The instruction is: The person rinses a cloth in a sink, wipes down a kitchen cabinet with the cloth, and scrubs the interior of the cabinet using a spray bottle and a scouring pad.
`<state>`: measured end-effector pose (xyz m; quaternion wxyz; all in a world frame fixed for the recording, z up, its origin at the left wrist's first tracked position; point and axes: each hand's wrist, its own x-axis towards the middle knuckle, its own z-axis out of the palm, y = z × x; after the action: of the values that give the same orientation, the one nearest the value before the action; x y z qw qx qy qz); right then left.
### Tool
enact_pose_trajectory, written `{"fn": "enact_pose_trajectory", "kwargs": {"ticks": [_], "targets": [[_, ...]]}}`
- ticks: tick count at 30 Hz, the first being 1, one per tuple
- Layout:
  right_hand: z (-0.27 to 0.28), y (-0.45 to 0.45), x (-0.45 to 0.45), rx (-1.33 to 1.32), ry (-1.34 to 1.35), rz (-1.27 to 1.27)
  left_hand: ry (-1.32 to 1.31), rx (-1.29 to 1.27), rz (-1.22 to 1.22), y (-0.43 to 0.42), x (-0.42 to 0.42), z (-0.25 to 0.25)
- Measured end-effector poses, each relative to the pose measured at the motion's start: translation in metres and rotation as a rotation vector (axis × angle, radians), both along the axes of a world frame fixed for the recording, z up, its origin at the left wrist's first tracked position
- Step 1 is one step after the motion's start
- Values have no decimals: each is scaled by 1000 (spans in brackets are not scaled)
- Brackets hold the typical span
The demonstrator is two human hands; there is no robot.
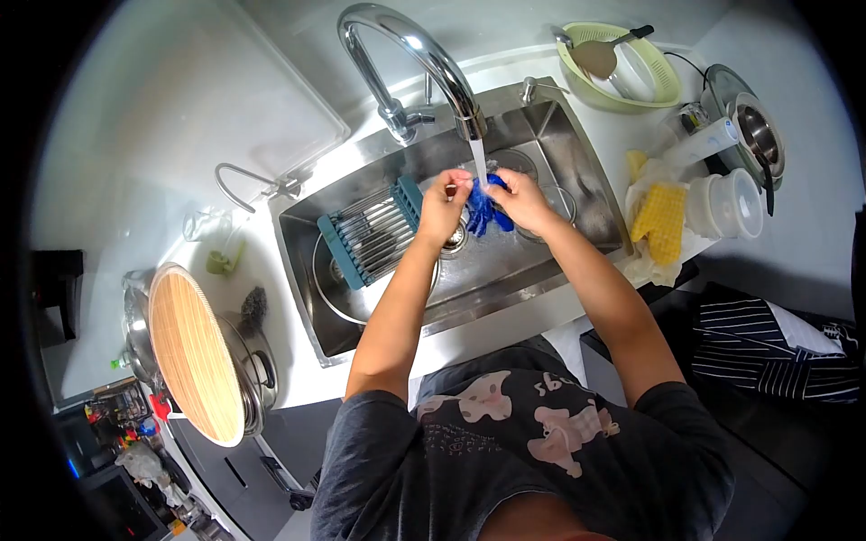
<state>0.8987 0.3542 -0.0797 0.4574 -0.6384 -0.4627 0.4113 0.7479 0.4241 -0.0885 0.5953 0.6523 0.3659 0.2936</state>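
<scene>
Under the running tap (469, 122), a soft blue cloth (481, 215) hangs in folds over the sink. My left hand (444, 207) pinches its left side between thumb and fingertips. On the other side, my right hand (525, 203) is closed on its upper right edge, with the water stream (479, 162) falling between the two hands. The cloth looks wet, and its lower end dangles above the steel sink (505, 270). A teal-ended draining rack (374, 234) lies in the sink left of my left hand, partly over a round rim.
A green basket (663, 95) with utensils stands at the back right. Yellow mitt (661, 221), white containers (735, 203) and pans crowd the right counter. On the left are a round bamboo lid (194, 352), a dark scrubber (254, 307) and a small curved spout (230, 185).
</scene>
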Motion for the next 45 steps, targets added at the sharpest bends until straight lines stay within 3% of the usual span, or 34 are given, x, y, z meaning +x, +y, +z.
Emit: {"fn": "enact_pose_trajectory", "kwargs": {"ticks": [1, 5, 6, 7, 9, 14, 17, 19, 21, 24, 27, 29, 31, 32, 33, 35, 36, 38, 39, 42, 45], "targets": [[-3, 1, 0, -1, -2, -1, -56, -37, 87, -1, -1, -7], [3, 2, 0, 46, 152, -57, 11, -542, -1, -20, -11, -42], [8, 1, -3, 57, 215, -82, 152, -690, 26, -31, -4, -10], [11, -1, -6, 67, 278, -106, 151, -692, 25, -33, 1, -15], [15, -3, -11, 56, 274, -98, 131, -929, 133, -33, 10, -27], [18, -2, -27, 12, 355, -114, -118, -891, 187, -25, 32, -50], [-1, 5, -35, 115, 255, -193, -315, -996, 195, -24, 42, -41], [-4, 7, -41, 143, 64, -218, -311, -1036, 229, -26, 43, -31], [2, 3, -42, 38, -93, -232, -395, -1031, 174, -25, 48, -45], [-19, 8, -34, 44, -241, -241, -214, -912, 243, -33, 44, -26], [-34, 12, -17, -31, -306, -224, -126, -854, 189, -31, 30, -44], [-35, 11, -17, 20, -352, -229, -178, -837, 173, -31, 24, -36], [-11, 0, -21, 54, -210, -145, -360, -1012, 142, -27, 18, -30], [-13, -4, -23, -24, -338, -74, -283, -1088, 340, -24, 19, -26], [-1, -12, -28, 21, -386, -32, -268, -1194, 299, -20, 15, -10], [-13, -25, -35, 195, -406, 77, -365, -1195, 100, -8, 0, -32], [-14, -34, -42, 193, -424, 80, -355, -1195, 96, -8, 0, -39], [-18, -50, -46, 273, -445, 92, -78, -1004, 150, -11, 2, -47], [-19, -57, -45, 291, -427, 91, -101, -1013, 254, -12, 2, -43], [-28, -62, -22, 13, -115, 1, -25, -851, 269, -19, 2, -30], [-51, -44, 0, -112, -241, -17, 46, -750, 229, -22, 4, -17]]}}
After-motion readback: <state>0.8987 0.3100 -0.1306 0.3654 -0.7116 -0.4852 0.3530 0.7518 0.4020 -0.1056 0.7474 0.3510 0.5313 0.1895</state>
